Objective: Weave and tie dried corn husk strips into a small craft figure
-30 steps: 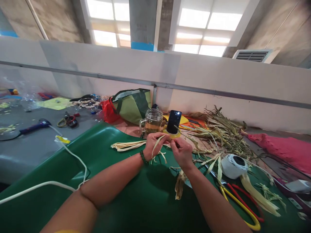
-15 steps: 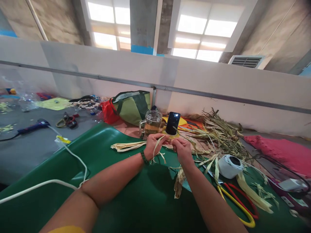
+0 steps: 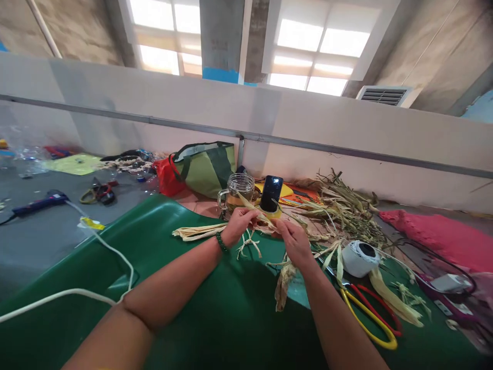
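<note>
Both hands are closed on a pale dried corn husk strip (image 3: 265, 220), stretched between them above the green mat. My left hand (image 3: 239, 226), with a green bead bracelet at the wrist, pinches one end, and a pointed tip sticks up past the fingers. At the other end, my right hand (image 3: 296, 240) grips with thumb and forefinger. Just below the left hand lies a small knotted husk piece (image 3: 248, 243). A bundle of flat husk strips (image 3: 198, 232) rests left of it. Beside my right forearm is a crumpled brownish husk (image 3: 284, 288).
A glass mug of liquid (image 3: 239, 192) and a propped phone (image 3: 271, 193) stand behind the hands. To the right are a white twine spool (image 3: 360, 258), red-and-yellow-handled scissors (image 3: 372, 316) and a husk pile (image 3: 346, 216). A white cable (image 3: 115, 252) crosses the mat's left side.
My hands have moved slightly apart. The strip that hung down from the left hand now lies stretched between both hands, its tip pointing up. The knotted piece shows more clearly.
</note>
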`<action>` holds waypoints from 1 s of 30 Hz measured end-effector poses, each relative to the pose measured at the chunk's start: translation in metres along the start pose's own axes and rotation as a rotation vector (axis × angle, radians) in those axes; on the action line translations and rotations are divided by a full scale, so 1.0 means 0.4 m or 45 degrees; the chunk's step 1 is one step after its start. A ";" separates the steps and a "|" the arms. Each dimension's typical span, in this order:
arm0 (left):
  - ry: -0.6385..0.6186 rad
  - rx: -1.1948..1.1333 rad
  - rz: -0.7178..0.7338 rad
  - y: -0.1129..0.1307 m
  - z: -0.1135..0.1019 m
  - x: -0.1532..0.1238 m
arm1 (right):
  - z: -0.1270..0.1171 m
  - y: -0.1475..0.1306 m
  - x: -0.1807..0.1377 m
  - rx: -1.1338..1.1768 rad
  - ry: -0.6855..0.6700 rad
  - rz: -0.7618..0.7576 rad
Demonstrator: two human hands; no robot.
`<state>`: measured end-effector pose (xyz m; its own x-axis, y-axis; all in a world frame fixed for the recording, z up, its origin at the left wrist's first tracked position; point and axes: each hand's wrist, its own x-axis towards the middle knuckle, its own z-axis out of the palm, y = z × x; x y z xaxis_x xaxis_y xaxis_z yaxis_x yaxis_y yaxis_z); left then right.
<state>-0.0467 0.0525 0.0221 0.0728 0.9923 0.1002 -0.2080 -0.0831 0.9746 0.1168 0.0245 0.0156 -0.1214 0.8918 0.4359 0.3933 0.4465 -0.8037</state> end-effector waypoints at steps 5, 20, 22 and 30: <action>-0.040 -0.005 0.041 0.012 0.004 -0.014 | -0.150 0.037 -0.164 -0.671 0.087 -0.056; -0.241 0.530 0.333 0.027 0.012 -0.049 | -0.330 0.155 -0.363 -1.359 -0.079 0.520; -0.251 0.489 0.250 0.031 0.020 -0.056 | -0.338 0.143 -0.352 -1.331 -0.173 0.619; -0.190 0.289 0.035 0.048 0.043 -0.076 | -0.377 0.040 -0.437 -1.009 -0.137 0.725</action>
<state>-0.0361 0.0192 0.0411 0.2164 0.9663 0.1395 0.0106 -0.1452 0.9893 0.2818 -0.1355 -0.0123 0.2096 0.9778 -0.0034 0.9117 -0.1966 -0.3608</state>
